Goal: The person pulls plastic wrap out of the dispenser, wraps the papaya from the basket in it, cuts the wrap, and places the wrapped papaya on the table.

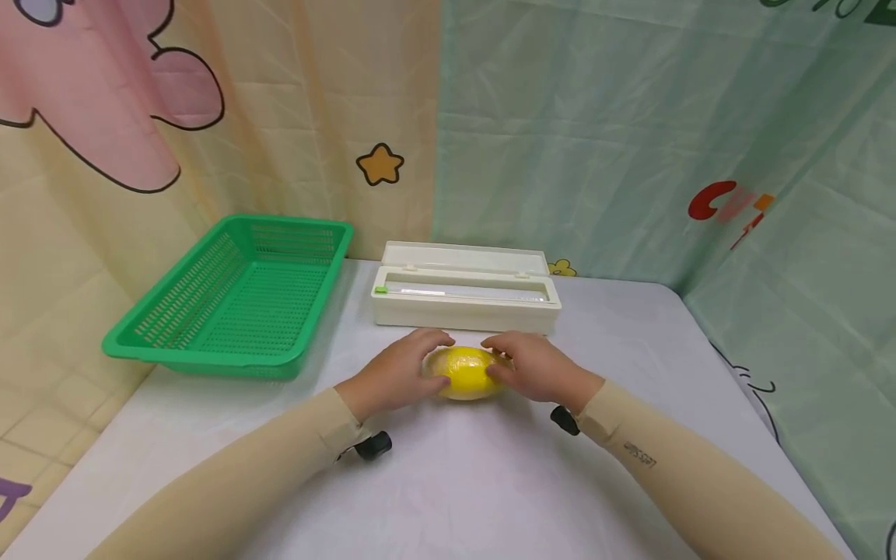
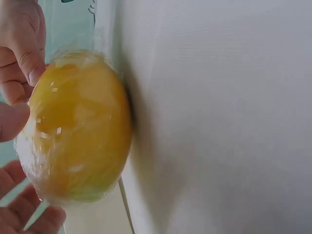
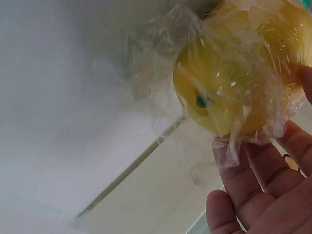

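Observation:
A yellow oval fruit [image 1: 467, 373] wrapped in clear cling film lies on the white table between both hands. My left hand [image 1: 401, 372] holds its left end, thumb on the near side and fingers curved round the far side. At the other end my right hand [image 1: 537, 367] grips it, thumb pressed on the film. In the right wrist view the fruit [image 3: 224, 83] shows a small green spot at its tip, and loose crumpled film [image 3: 161, 63] trails off it. The left wrist view shows the film stretched smooth and shiny over the fruit [image 2: 80, 131].
Just behind the hands stands a white cling film dispenser box [image 1: 465, 311] with its lid [image 1: 465, 255] raised and a green-ended slide cutter [image 1: 381, 290] along it. A green plastic basket [image 1: 297, 342] is at the back left. Printed curtains [image 1: 560, 132] hang behind the table [image 1: 455, 498].

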### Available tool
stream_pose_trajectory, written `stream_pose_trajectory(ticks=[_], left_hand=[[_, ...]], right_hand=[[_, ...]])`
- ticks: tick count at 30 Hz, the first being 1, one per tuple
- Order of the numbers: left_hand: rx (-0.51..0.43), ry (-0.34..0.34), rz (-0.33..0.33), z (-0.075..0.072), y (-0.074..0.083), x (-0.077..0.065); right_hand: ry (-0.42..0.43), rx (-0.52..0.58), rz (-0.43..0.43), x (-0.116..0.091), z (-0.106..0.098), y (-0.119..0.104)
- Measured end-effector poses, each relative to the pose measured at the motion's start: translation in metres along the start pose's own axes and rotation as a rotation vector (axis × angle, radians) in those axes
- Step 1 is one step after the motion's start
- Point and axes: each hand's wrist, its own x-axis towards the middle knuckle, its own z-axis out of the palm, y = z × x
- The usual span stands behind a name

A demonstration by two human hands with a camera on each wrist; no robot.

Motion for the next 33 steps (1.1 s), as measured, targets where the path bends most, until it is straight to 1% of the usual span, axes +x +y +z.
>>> stream_pose_trajectory(ticks=[6, 8, 10, 13, 20, 23, 26, 28, 30, 33], left_hand=[[0.093, 0.083, -0.043, 0.004, 0.001, -0.006], [0.102, 0.096, -0.052, 0.005, 0.002, -0.008], [0.096, 0.095, -0.047, 0.006, 0.003, -0.009], [0.078, 0.070, -0.038, 0.007, 0.005, -0.008], [0.060, 0.032, -0.048, 0.008, 0.005, -0.003], [0.060, 0.020, -0.045, 0.008, 0.003, 0.000], [0.049, 0.007, -0.036, 0.008, 0.002, 0.003], [0.042, -0.003, -0.044, 0.008, 0.001, 0.005], [0.031, -0.011, -0.058, 0.008, 0.001, 0.007], [-0.013, -0.036, -0.101, 0.008, -0.001, 0.009]], right_hand=[[0.007, -0.014, 0.032, -0.003, 0.005, -0.002], [0.011, -0.021, 0.051, -0.004, 0.007, -0.005], [0.015, -0.019, 0.063, -0.006, 0.010, -0.008], [0.020, -0.006, 0.074, -0.009, 0.012, -0.013], [0.020, 0.037, 0.040, -0.012, 0.013, -0.019], [0.017, 0.066, 0.037, -0.012, 0.011, -0.017], [0.041, 0.089, 0.021, -0.011, 0.010, -0.011], [0.050, 0.106, 0.009, -0.011, 0.009, -0.006], [0.032, 0.134, 0.002, -0.010, 0.010, 0.000], [-0.041, 0.190, 0.019, -0.008, 0.013, 0.005]])
